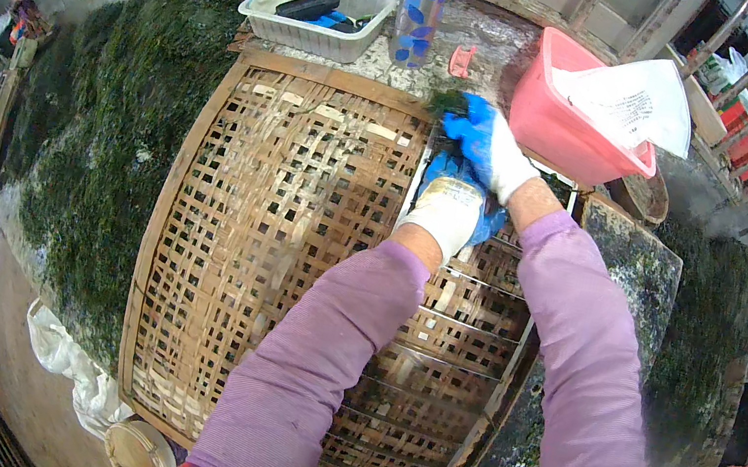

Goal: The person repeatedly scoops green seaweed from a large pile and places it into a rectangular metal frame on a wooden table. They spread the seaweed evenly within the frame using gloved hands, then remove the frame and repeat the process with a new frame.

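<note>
Both my hands wear white gloves with blue-coated fingers. At the far end of a narrow metal frame [525, 335], my right hand [495, 142] grips a dark green, seaweed-like clump [449, 103] at its fingertips. Just below it, my left hand [450, 206] is over the same frame, its fingers partly hidden, so I cannot tell whether it holds anything. The metal frame has thin crossbars and lies over woven bamboo slats. Left of it extends a wood-edged woven bamboo screen [272, 215].
Dark green stringy heaps [107, 171] flank the screen. Along the back stand a clear plastic tray [311, 35] of gloves, a bottle [420, 13], a small pink plastic piece [460, 61] and a pink bin [578, 142] with a printed sheet [630, 102]. A dark board [627, 263] lies right.
</note>
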`<state>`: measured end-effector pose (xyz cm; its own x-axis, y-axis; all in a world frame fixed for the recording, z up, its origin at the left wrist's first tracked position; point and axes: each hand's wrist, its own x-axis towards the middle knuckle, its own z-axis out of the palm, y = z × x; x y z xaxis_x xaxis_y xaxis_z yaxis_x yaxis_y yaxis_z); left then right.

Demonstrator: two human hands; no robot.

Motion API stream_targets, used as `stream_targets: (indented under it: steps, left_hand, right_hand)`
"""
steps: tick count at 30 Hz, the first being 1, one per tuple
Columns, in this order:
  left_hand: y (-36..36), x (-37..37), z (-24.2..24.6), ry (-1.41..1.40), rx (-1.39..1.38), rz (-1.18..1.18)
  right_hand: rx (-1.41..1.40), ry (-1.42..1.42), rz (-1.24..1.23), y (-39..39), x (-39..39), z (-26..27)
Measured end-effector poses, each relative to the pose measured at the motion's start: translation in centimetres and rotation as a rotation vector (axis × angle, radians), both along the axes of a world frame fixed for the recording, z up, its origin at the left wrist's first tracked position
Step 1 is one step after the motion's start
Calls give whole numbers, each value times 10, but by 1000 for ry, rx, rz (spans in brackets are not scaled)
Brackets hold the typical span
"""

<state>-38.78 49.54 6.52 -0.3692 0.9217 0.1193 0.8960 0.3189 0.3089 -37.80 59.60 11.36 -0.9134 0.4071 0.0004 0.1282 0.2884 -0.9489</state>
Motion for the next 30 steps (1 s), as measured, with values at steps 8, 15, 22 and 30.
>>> stream_targets:
  steps: [8, 15, 22, 30]
  left_hand:
    - [-2, 0, 1, 21, 134, 27]
    - [0, 4, 18, 104, 50, 41]
    - [-18, -15, 26, 266, 428, 76]
    - [-29, -25, -37, 294, 261, 112]
  right_hand:
    - [1172, 50, 101, 64, 102, -22]
    - [1251, 61, -237, 54, 150, 11]
    - [1243, 239, 111, 23, 120, 6]
    - [1333, -273, -20, 25, 176, 7]
